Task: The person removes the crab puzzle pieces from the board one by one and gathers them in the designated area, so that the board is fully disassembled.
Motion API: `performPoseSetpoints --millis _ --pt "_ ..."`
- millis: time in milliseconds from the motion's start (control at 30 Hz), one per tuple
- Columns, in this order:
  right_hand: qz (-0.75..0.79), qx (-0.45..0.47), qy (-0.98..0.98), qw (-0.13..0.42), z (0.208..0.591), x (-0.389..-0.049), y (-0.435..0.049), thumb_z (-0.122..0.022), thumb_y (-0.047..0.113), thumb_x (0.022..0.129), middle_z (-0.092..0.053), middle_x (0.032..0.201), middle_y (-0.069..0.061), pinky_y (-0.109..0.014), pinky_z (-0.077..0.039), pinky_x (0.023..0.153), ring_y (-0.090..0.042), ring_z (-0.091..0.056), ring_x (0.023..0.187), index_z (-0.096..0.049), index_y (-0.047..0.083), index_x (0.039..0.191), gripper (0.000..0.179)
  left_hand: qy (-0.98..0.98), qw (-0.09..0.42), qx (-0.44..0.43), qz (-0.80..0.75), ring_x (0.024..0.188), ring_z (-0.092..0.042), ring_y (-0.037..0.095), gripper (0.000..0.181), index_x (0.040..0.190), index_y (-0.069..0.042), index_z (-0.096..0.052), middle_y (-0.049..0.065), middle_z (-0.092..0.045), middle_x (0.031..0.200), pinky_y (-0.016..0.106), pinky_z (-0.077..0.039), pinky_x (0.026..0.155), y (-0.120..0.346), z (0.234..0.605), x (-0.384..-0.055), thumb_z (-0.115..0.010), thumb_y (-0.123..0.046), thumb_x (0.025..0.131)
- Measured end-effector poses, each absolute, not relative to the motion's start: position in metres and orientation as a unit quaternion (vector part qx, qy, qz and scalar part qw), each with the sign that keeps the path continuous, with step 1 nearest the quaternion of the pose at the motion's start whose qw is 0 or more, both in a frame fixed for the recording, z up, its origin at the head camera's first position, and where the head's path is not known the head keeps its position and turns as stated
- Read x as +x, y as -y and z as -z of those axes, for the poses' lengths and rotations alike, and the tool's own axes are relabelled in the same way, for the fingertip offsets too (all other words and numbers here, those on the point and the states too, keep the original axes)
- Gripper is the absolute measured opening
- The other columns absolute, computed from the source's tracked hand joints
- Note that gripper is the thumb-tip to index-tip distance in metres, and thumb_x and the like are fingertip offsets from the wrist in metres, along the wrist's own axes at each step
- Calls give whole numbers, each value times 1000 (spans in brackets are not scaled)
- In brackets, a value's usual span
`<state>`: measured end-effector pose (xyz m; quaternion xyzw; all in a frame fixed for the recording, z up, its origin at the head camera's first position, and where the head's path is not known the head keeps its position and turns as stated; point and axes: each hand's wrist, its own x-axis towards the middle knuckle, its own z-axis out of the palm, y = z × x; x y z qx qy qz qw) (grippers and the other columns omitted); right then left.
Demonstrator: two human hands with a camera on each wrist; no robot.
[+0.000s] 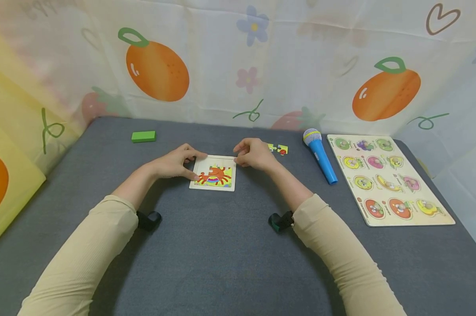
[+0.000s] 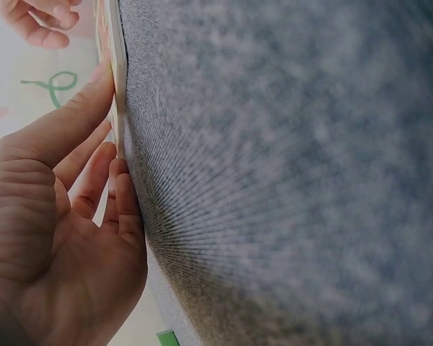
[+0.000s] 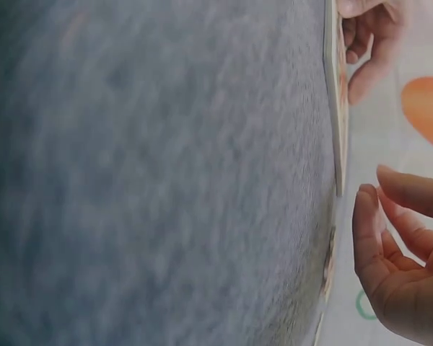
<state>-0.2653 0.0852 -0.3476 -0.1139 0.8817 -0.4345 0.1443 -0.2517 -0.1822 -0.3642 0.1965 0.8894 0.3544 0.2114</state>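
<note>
A small square wooden jigsaw puzzle (image 1: 214, 176) with a red crab picture lies on the table in the head view. Bare wood shows along the upper part of its frame. My left hand (image 1: 174, 163) grips the frame at its left side, thumb on the near part of the edge and fingers at the far corner. Beside the frame's upper right corner is my right hand (image 1: 255, 153), its fingers loosely bent. In the right wrist view, nothing shows between that hand's thumb and fingertips (image 3: 366, 191). Yellow jigsaw pieces (image 1: 283, 150) lie just beyond the right hand, partly hidden by it.
A green block (image 1: 143, 136) lies at the back left. To the right are a blue toy microphone (image 1: 320, 156) and a large wooden fruit board (image 1: 396, 180). A printed curtain (image 1: 218, 66) hangs behind the grey table (image 1: 214, 263).
</note>
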Motion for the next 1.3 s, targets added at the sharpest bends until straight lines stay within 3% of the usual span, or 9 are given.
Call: performPoseSetpoints --millis 300,533,767,1033,1300 --pt "427 -150 -878 156 348 -259 -68 -72 7 88 -66 92 -9 -30 -59 73 -15 -64 76 -67 3 114 27 -889 211 200 -354 131 -35 39 70 150 -7 -43 19 -35 132 56 -33 113 182 364 -252 -74 -13 88" --pt "390 -180 -889 159 349 -256 -55 -74 11 86 -65 90 -6 -22 -45 62 -15 -58 74 -69 6 112 28 -891 206 208 -348 130 -37 38 69 150 -7 -43 18 -37 132 56 -33 113 183 364 -252 -74 -14 88" --pt "357 -183 -899 178 349 -252 -50 -79 17 82 -65 95 -3 -23 -46 68 -17 -59 84 -69 13 112 32 -893 199 218 -339 130 -39 38 68 148 -7 -45 18 -40 136 57 -34 113 182 364 -251 -74 -15 88" --pt "335 -192 -903 186 351 -254 -49 -81 17 81 -64 93 -2 -22 -45 68 -16 -58 81 -68 13 113 35 -887 196 256 -330 138 -40 37 68 149 -8 -45 16 -43 151 58 -35 113 183 365 -253 -74 -16 88" --pt "331 -196 -903 192 352 -254 -50 -82 16 80 -61 92 -1 -23 -45 66 -16 -56 79 -67 13 114 37 -887 200 264 -321 140 -37 37 70 151 -9 -42 17 -40 153 59 -34 112 184 366 -254 -73 -17 89"
